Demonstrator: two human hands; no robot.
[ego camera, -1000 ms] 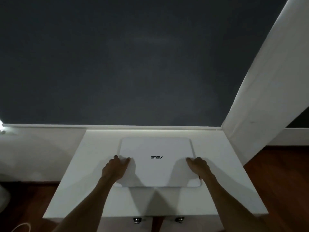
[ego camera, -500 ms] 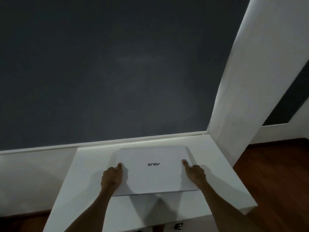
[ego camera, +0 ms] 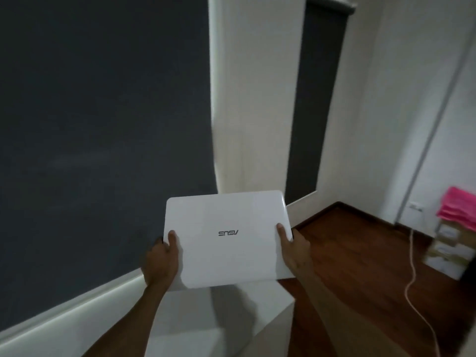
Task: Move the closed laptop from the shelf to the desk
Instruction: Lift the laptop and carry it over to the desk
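Observation:
The closed white laptop (ego camera: 226, 235) with an upside-down ASUS logo is in the air, held level above the white shelf top (ego camera: 231, 313). My left hand (ego camera: 161, 258) grips its left edge with the thumb on the lid. On the right edge sits my right hand (ego camera: 296, 251), thumb on top as well. The fingers of both hands are hidden under the laptop. No desk is in view.
A dark grey wall fills the left. A white pillar (ego camera: 252, 99) rises behind the laptop. Wooden floor (ego camera: 360, 266) lies to the right, with a white cable (ego camera: 412, 274) across it and stacked boxes (ego camera: 448, 251) topped with pink cloth (ego camera: 458, 207) at the far right.
The laptop has come up off the shelf top in both hands. My view has swung to the right, bringing the floor, cable and boxes into sight.

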